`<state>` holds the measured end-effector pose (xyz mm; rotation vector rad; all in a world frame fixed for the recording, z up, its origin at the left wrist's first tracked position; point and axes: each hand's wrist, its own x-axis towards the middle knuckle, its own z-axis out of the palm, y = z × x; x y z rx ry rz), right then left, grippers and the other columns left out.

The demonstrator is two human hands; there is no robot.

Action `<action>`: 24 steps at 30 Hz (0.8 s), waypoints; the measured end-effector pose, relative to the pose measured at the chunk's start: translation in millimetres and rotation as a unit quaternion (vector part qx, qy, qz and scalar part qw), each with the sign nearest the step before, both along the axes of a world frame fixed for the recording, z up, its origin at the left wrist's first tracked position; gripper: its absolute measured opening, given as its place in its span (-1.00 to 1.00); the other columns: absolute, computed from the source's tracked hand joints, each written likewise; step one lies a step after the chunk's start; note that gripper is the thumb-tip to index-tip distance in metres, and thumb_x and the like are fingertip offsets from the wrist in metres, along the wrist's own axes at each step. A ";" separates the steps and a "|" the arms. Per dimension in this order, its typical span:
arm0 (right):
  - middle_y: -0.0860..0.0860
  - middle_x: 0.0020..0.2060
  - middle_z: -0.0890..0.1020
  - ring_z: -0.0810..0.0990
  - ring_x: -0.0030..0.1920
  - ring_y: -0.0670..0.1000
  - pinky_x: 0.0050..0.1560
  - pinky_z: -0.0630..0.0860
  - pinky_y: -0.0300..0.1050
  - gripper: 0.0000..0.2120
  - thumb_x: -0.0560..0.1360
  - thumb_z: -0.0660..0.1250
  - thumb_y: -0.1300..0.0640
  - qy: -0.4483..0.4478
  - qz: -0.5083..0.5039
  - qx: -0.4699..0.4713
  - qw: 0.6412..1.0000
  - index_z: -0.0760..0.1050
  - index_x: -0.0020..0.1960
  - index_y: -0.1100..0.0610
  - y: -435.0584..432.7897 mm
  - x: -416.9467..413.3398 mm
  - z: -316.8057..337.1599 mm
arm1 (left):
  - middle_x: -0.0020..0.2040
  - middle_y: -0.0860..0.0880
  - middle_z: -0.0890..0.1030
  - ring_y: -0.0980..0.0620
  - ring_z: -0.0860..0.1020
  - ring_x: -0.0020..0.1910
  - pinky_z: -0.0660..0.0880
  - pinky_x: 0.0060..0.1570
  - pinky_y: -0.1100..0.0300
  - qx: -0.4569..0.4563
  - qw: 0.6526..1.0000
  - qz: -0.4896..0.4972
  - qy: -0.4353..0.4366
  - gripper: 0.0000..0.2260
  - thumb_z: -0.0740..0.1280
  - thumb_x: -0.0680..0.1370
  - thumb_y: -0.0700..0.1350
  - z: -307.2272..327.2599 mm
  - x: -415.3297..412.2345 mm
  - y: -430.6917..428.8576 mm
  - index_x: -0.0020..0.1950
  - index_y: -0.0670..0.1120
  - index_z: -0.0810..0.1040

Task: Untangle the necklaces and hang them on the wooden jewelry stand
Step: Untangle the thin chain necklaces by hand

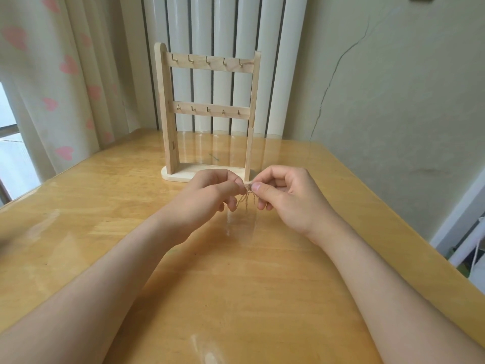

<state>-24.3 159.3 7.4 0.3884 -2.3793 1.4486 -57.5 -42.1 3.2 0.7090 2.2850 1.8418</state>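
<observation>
Necklaces (246,200): light, limp, probably snag-prone. Tangle pinched between left hand (210,193) and right hand (286,198), over middle of desk (236,298). Tease loops gently.

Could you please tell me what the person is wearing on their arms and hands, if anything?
Both the left hand and right hand are bare: no gloves, rings, watch or bracelet show. No sleeve covers the left forearm or right forearm. The right thumbnail looks short and unpainted.
</observation>
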 end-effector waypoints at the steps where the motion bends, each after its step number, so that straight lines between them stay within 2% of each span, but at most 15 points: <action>1: 0.14 -0.26 0.71 0.70 -0.22 0.15 -0.09 0.61 0.15 -0.89 0.60 0.43 0.17 0.006 0.000 0.002 1.000 0.68 -0.09 0.07 -0.2 0.1 -0.1 | -0.15 0.00 0.65 0.01 0.54 -0.19 0.39 -0.02 0.06 0.009 1.000 0.002 -0.011 -0.78 0.31 0.54 0.02 0.0 0.2 1.0 -0.03 -0.12 0.62; 4: 0.08 -0.27 0.71 0.72 -0.25 0.10 -0.18 0.59 -0.03 -0.89 0.61 0.42 0.21 0.019 0.005 -0.003 1.000 0.67 -0.08 0.10 -0.2 -0.5 -0.7 | -0.09 0.00 0.65 0.01 0.54 -0.21 0.39 -0.03 0.01 -0.005 1.000 0.017 -0.015 -0.72 0.22 0.56 0.04 -1.5 0.8 3.9 -0.04 -0.14 0.59; 8: 0.08 -0.19 0.72 0.72 -0.17 0.01 -0.12 0.58 -0.20 -0.89 0.63 0.41 0.25 0.023 0.021 -0.028 0.999 0.66 -0.06 0.15 -1.9 0.2 0.5 | -0.13 -0.06 0.58 -0.02 0.56 -0.23 0.47 -0.03 -0.06 -0.023 0.999 0.020 -0.019 -0.71 0.21 0.59 0.04 -3.9 1.4 5.0 -0.06 -0.16 0.55; 12: 0.08 -0.13 0.72 0.69 -0.08 -0.07 -0.05 0.60 -0.15 -0.87 0.65 0.37 0.22 -0.046 0.015 -0.087 0.995 0.65 -0.07 0.14 -2.9 0.7 2.5 | -0.13 -0.08 0.53 -0.02 0.64 -0.25 0.63 0.03 -0.07 -0.026 0.999 0.020 -0.012 -0.77 0.21 0.74 -0.12 -5.5 1.7 6.9 -0.03 -0.20 0.52; 14: 0.04 -0.12 0.69 0.65 -0.04 -0.04 -0.01 0.56 -0.07 -0.87 0.63 0.36 0.15 -0.098 0.033 -0.134 0.985 0.63 -0.08 0.12 -4.3 -0.8 2.4 | -0.13 -0.07 0.54 -0.01 0.67 -0.24 0.66 -0.03 0.04 -0.025 1.000 0.010 -0.005 -0.81 0.25 0.73 -0.16 -5.1 3.1 7.4 -0.04 -0.19 0.51; 16: 0.02 -0.16 0.62 0.60 -0.06 -0.01 -0.01 0.50 -0.02 -0.86 0.52 0.33 0.06 -0.149 0.061 -0.187 0.969 0.59 -0.13 0.12 -6.3 -2.8 1.1 | -0.17 -0.03 0.57 -0.04 0.70 -0.22 0.64 -0.08 0.07 -0.035 0.999 0.004 0.008 -0.85 0.29 0.70 -0.21 -5.6 3.9 6.5 -0.05 -0.19 0.51; 19: 0.05 -0.22 0.55 0.55 -0.14 0.03 -0.05 0.43 0.00 -0.86 0.43 0.30 0.06 -0.201 0.089 -0.236 0.946 0.51 -0.23 0.12 -7.9 -2.6 0.3 | -0.24 0.00 0.65 -0.16 0.75 -0.19 0.68 -0.03 -0.13 -0.062 0.997 0.009 0.037 -0.90 0.35 0.65 -0.24 -6.8 4.6 5.4 -0.02 -0.26 0.53; 21: 0.06 -0.22 0.56 0.54 -0.16 0.04 -0.08 0.42 -0.02 -0.85 0.46 0.31 0.06 -0.214 0.107 -0.232 0.943 0.51 -0.22 0.12 -6.2 -1.7 0.3 | -0.25 -0.04 0.68 -0.22 0.76 -0.21 0.68 -0.01 -0.25 -0.065 0.997 0.019 0.047 -0.92 0.40 0.59 -0.29 -5.0 7.7 5.9 -0.04 -0.28 0.53; 24: 0.08 -0.20 0.61 0.59 -0.13 0.02 -0.07 0.46 -0.05 -0.86 0.59 0.35 0.16 -0.196 0.109 -0.186 0.957 0.56 -0.13 0.16 -5.1 0.2 0.9 | -0.28 -0.16 0.71 -0.28 0.74 -0.28 0.68 -0.09 -0.34 -0.076 0.994 0.054 0.062 -0.87 0.48 0.50 -0.33 -1.8 11.7 7.0 -0.09 -0.32 0.54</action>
